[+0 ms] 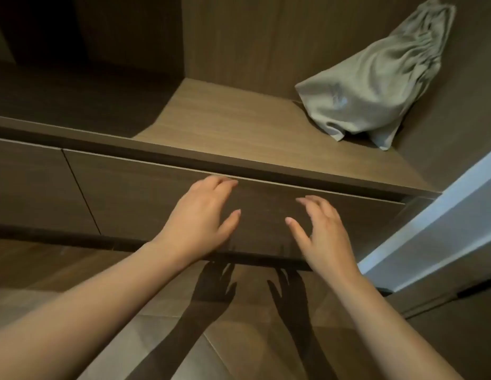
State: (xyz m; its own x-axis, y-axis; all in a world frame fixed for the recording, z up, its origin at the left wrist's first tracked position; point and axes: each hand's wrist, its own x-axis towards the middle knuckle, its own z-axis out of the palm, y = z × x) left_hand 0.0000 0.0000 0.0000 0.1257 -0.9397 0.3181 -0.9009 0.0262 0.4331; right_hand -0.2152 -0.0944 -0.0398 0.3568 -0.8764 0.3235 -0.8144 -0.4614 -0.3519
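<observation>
Two drawer fronts sat side by side under one wooden shelf (225, 127). The left drawer front (33, 185) had no hand on it. The right drawer front (145, 196) was shut, its top edge just below the shelf's front edge, and both hands were in front of it.

The left hand (203, 215) lay spread and relaxed and held nothing. Its fingertips (228, 183) reached the top edge of that front; whether they hooked over it could not be told. The right hand (324, 237) hovered beside it near the middle of the front, fingers loosely spread and gently curved, also holding nothing. Two hand shadows fell on the floor (47, 264) below the front's bottom edge.

One crumpled grey-green cloth (376, 86) leaned in the shelf's back right corner. One white panel (444, 223) stood at the far right.
</observation>
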